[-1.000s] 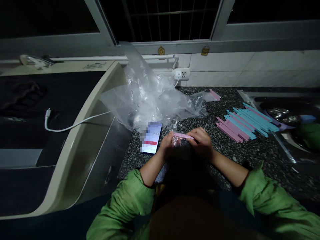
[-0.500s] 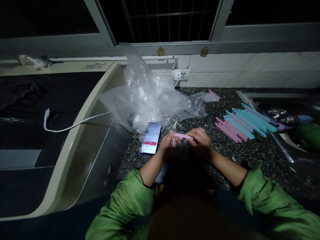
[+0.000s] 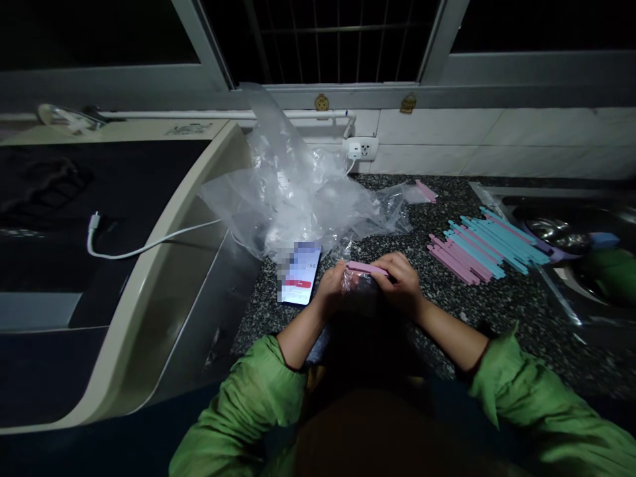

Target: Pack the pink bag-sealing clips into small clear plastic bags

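Observation:
A pink bag sealing clip (image 3: 366,267) lies level between my two hands, along the upper edge of a small clear plastic bag (image 3: 358,295). My left hand (image 3: 332,286) is closed at the clip's left end, where it also grips the bag. At the right end, the fingers of my right hand (image 3: 399,279) pinch the clip. Whether the bag's edge sits inside the clip cannot be made out. To the right, several pink clips (image 3: 460,262) and several light blue clips (image 3: 511,242) lie side by side on the speckled counter (image 3: 417,228).
A phone (image 3: 301,275) with a lit screen lies left of my hands. Behind it sits a heap of clear plastic bags (image 3: 308,192). A small bag with pink clips (image 3: 426,191) lies farther back. At left stands a washing machine (image 3: 199,199); at right, a sink with a metal bowl (image 3: 556,232).
The clip has shifted very slightly to the right between my hands. Both hands keep their hold and stay nearly in place.

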### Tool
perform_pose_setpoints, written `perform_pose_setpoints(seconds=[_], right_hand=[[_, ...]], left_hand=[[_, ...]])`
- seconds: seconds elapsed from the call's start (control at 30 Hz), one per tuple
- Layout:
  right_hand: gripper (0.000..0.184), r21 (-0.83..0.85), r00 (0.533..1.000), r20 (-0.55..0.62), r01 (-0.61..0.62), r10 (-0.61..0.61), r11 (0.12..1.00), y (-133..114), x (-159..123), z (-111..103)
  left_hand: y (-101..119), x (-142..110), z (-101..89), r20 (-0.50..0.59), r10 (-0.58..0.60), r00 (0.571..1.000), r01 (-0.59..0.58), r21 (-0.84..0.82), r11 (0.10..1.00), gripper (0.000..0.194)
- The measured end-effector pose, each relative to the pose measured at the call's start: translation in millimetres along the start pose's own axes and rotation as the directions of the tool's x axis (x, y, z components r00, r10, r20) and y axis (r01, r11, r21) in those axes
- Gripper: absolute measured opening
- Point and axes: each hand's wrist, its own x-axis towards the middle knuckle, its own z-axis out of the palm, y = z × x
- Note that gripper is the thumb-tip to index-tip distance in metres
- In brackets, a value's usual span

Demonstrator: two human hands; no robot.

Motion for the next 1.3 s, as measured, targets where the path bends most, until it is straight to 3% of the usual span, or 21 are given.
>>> perform_pose_setpoints(seconds=[0.53, 1.3], right_hand=[[0.007, 0.117, 0.975, -0.013, -0.219, 0.222, 0.969, -2.6, 0.5, -2.6], [0.005, 0.208, 0.954, -0.086, -0.263, 0.286, 0.942, -2.1, 1.5, -4.2]], left_hand=[[-0.3, 2.1, -1.4, 0.051, -0.103, 0.993, 0.108, -0.106, 0.988, 0.038], [-0.7, 4.1, -0.4, 0.038, -0.139, 0.99, 0.142, -0.111, 0.984, 0.038]])
